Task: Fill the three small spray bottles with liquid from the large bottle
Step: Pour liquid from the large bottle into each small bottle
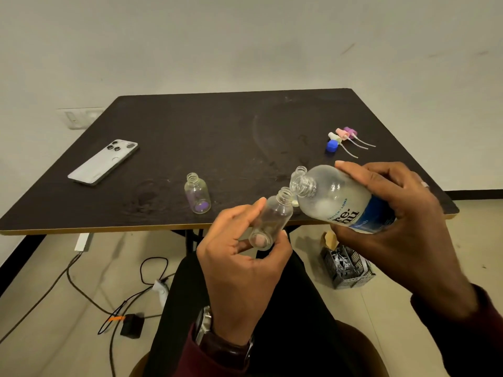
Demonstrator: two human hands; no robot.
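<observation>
Two mouths meet: large bottle (337, 200) tilted toward small bottle (275, 216).

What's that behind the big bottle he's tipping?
A third small bottle stands on the table behind the large bottle. Only its open threaded neck and shoulder show; the large bottle covers its body, so any contents cannot be seen.

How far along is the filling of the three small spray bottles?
Done: the three spray tops and blue cap lie off on the table. In hand: left hand holds a small bottle, apparently empty, at the tilted large bottle's mouth, gripped by the right hand. Left: the purple-bottomed bottle looks empty; the third bottle is mostly hidden.
</observation>
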